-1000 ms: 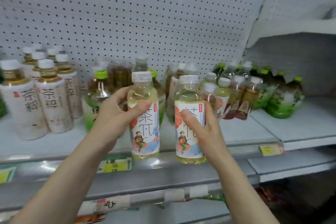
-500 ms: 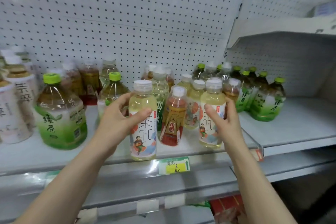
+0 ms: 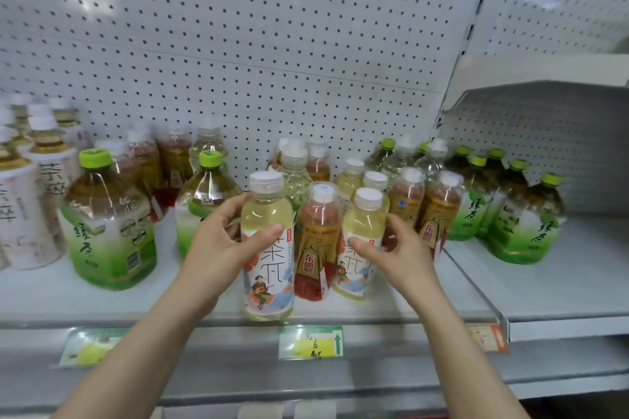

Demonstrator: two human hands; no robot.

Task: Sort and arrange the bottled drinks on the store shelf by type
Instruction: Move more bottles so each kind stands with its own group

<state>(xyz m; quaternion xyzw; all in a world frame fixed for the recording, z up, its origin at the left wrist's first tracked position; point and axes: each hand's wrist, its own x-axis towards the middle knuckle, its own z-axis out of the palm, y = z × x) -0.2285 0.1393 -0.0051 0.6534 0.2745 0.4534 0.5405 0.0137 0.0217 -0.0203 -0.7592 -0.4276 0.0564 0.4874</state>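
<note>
My left hand grips a pale yellow tea bottle with a white cap and an illustrated label, held at the shelf's front edge. My right hand wraps a second identical yellow tea bottle standing on the shelf among the middle cluster. Between the two stands an amber bottle with a red and gold label. Behind them are more white-capped yellow and amber bottles, mixed together.
Large green-capped green tea bottles stand at left, and several more sit on the right shelf section. Tall white-labelled tea bottles fill the far left. The shelf carries a price tag on its front rail. Pegboard backs everything.
The view has shifted right along the shelf. My right hand carried its yellow bottle rightward and set it down among the middle cluster; my left hand kept its bottle at the front edge.
</note>
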